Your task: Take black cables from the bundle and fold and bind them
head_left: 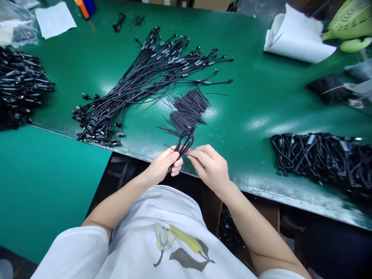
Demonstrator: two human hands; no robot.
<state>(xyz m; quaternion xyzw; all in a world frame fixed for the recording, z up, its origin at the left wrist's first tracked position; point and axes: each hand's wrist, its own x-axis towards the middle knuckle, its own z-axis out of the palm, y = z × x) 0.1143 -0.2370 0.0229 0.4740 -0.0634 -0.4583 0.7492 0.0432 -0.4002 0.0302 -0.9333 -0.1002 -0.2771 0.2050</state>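
My left hand is closed around a black cable folded into a looped bundle, held over the table's front edge. My right hand is close beside it, thumb and forefinger pinched at the bundle's right side on what looks like a thin black twist tie; its end is mostly hidden. A thin tie end pokes out left of the bundle. Just beyond my hands lies a heap of black twist ties. Behind them, a fan of straight black cables with connectors at both ends stretches across the table.
The green table has bundled cables at right and a cable pile at left. Farther back are a white paper sheet, an orange and blue object, rolled white paper and a green plastic item.
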